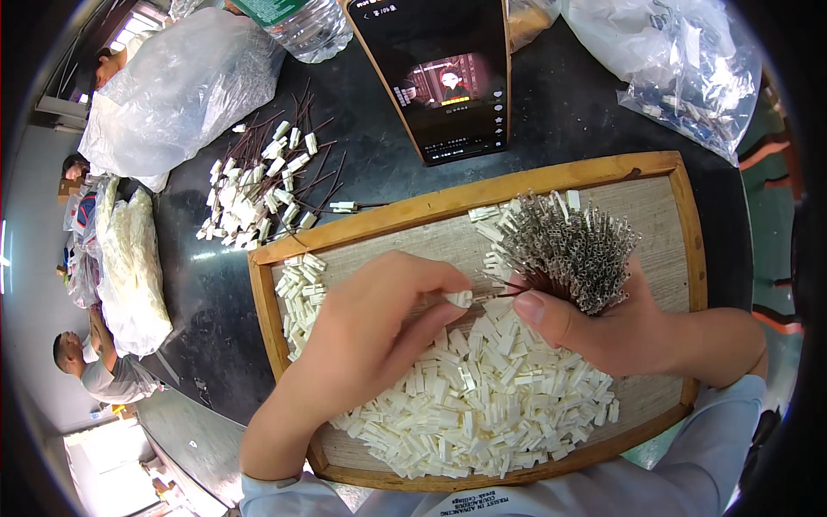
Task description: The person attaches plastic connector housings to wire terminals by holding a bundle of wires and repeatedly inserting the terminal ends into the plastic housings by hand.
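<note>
My left hand (366, 323) pinches a small white plastic connector housing (460, 299) between thumb and fingertips. My right hand (633, 336) is closed round a thick bundle of dark wires with metal crimp terminals (573, 250), their tips fanned upward. From the right thumb, a wire or two stick out toward the housing; whether a tip is inside it I cannot tell. Below both hands, loose white connector housings (482, 405) lie heaped in a wood-rimmed tray (469, 196). More housings sit along the tray's left side and behind the bundle.
Beyond the tray's left corner lies a pile of wires with white connectors (263, 185) on the black table (366, 112). A phone (448, 95) stands upright behind the tray, beside a plastic bottle (306, 26). Clear plastic bags (185, 95) rest at both far sides. Other people sit at left.
</note>
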A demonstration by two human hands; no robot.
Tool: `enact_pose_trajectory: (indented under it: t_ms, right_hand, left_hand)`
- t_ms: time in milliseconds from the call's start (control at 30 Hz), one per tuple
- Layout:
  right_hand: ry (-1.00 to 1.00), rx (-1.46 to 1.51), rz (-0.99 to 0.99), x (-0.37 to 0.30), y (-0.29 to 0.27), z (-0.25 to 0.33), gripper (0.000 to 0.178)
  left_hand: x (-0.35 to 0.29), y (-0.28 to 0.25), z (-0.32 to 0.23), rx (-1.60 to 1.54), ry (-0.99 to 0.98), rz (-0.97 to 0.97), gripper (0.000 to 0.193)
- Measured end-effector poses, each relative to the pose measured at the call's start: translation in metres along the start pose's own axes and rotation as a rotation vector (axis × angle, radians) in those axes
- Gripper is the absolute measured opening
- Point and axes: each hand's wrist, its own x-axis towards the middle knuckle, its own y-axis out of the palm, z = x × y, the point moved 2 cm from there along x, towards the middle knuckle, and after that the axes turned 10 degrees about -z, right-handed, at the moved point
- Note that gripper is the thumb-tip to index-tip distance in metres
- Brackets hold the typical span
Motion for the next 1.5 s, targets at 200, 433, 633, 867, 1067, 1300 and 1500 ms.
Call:
enact_pose_trajectory:
  t_ms: [200,433,633,867,1067,1300,1500]
  right_hand:
    - [-0.087,0.101,-0.084,-0.001,0.003,-0.007,0.014]
    - [-0.115,0.079,-0.062,0.000,-0.001,-0.008,0.012]
    - [-0.027,0.063,-0.073,-0.002,-0.003,-0.004,0.013]
    - [-0.196,0.025,0.058,-0.003,-0.001,-0.003,0.018]
    - [-0.242,0.012,0.046,0.000,0.003,-0.001,0.020]
    - [-0.230,-0.166,0.049,0.000,-0.002,-0.005,0.019]
    - [-0.090,-0.195,0.219,0.004,-0.001,-0.002,0.017]
  left_hand:
    - [-0.002,-0.009,0.000,-0.334,0.005,0.036,0.028]
    - [-0.001,-0.007,-0.001,-0.397,0.000,0.010,0.027]
    - [0.003,-0.005,-0.002,-0.138,0.207,0.005,0.023]
    - [-0.002,0.000,-0.010,-0.152,0.198,-0.002,0.024]
    - [-0.003,-0.002,-0.010,-0.117,0.202,-0.002,0.025]
    - [-0.004,0.002,-0.008,-0.062,0.300,-0.047,0.026]
    - [-0.007,-0.001,-0.011,0.103,0.454,-0.077,0.025]
